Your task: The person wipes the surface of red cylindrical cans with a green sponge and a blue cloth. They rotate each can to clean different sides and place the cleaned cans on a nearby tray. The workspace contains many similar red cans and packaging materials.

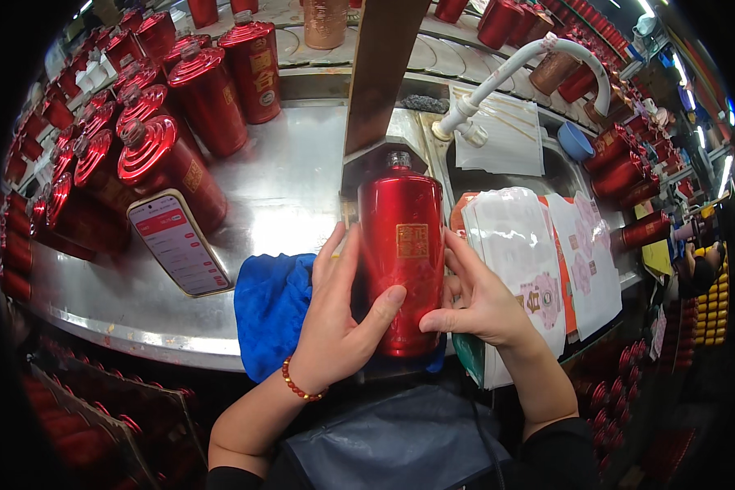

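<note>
A glossy red bottle (384, 220) with a gold square emblem and a bare threaded neck lies between my hands, neck pointing away from me. My left hand (343, 314) wraps its left side, thumb on the front face. On the opposite side my right hand (482, 298) grips it, thumb low on the front and fingers partly hidden behind it. A blue cloth (269, 314) is bunched beside my left hand. Sheets of printed decals (518, 261) on white backing lie just right of my right hand.
Several red bottles (171, 163) crowd the steel table (294, 163) at left, where a phone (180, 243) leans against one. A brown upright post (376, 73) rises ahead. A white faucet (506, 73) arches over a sink holding a blue bowl (576, 141). A conveyor (457, 61) runs behind.
</note>
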A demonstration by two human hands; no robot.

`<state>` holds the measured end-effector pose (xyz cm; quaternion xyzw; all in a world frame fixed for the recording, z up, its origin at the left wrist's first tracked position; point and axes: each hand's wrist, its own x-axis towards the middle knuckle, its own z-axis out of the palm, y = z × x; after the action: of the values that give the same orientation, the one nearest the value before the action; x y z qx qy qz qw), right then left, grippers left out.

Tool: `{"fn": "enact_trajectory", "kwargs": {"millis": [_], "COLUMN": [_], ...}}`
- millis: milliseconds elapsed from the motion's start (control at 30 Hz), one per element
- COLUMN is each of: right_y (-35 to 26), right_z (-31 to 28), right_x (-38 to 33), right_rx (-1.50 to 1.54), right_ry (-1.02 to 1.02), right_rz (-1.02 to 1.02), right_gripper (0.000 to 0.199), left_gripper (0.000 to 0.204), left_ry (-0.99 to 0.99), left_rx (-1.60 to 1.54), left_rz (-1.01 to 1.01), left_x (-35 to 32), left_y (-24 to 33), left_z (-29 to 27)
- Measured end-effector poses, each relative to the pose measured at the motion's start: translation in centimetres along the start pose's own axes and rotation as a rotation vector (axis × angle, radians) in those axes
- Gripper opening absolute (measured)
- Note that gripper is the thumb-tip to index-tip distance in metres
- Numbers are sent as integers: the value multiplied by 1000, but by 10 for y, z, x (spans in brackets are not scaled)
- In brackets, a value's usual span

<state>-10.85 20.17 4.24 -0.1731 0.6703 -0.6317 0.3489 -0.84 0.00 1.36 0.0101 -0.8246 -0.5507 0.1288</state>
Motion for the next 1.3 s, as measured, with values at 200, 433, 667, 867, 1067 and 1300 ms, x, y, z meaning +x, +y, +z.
{"fn": "enact_trajectory", "kwargs": {"millis": [200, 433, 667, 867, 1067, 1300], "right_y": [-6, -8, -5, -4, -2, -5], "right_z": [-11, -3, -3, -1, -5, -2], "right_x": [1, 12, 16, 14, 11, 11], "right_rx": [129, 165, 216, 223, 146, 205], "right_ry": [-86, -38, -54, -52, -49, -41], "right_rz": [86, 108, 58, 50, 69, 54], "right_gripper": [111, 89, 80, 83, 91, 90], "left_gripper": [80, 63, 55, 57, 59, 56], "left_ry": [-10, 37, 96, 103, 49, 52], "left_rx": [-71, -644, -686, -651, -637, -624], "left_rz": [-33, -257, -235, -224, -229, -217], "left_x": [2, 43, 49, 47, 45, 46], "left_y": [-8, 4, 8, 6, 8, 6], "left_z": [-3, 7, 12, 13, 10, 10]}}
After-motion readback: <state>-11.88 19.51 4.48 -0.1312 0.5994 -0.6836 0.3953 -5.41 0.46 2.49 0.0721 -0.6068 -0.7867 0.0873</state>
